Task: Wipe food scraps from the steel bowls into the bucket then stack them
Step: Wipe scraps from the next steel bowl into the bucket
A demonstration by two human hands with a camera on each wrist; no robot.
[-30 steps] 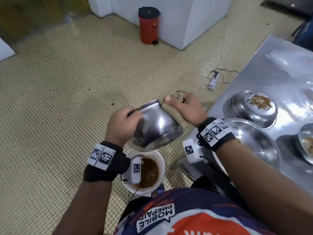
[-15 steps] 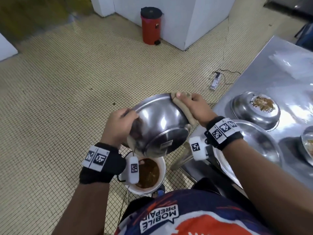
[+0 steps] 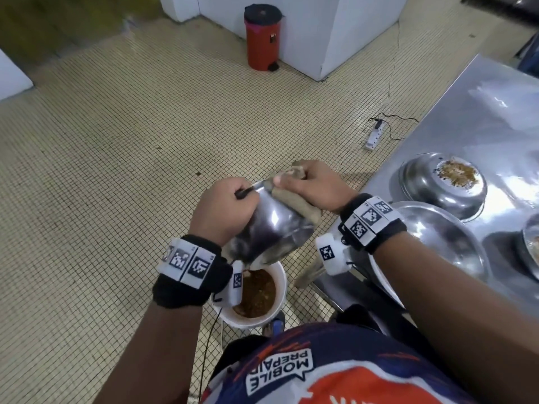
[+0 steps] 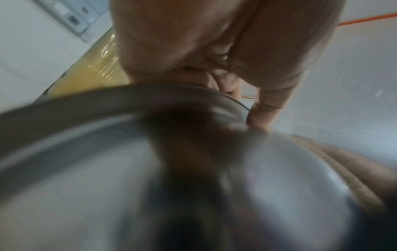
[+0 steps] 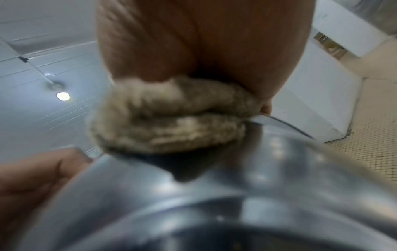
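Note:
A steel bowl [image 3: 274, 231] is held tipped, mouth turned away from me, above a white bucket [image 3: 280, 290] of brown scraps on the floor. My left hand [image 3: 227, 208] grips its rim [image 4: 128, 95] on the left side. My right hand [image 3: 309, 185] pinches a folded beige cloth [image 3: 294, 199] over the bowl's far rim; the cloth [image 5: 171, 115] wraps the edge of the bowl [image 5: 236, 195]. The bowl's inside is hidden.
A steel table [image 3: 481, 118] stands at the right with a food-soiled bowl [image 3: 443, 185], a larger bowl [image 3: 443, 240] and another at the edge [image 3: 532, 246]. A red pedal bin [image 3: 262, 36] and a power strip [image 3: 374, 137] lie on the tiled floor.
The bowl has turned in my hands and tipped lower toward the bucket. My right hand with the cloth has slid along the rim toward my left hand.

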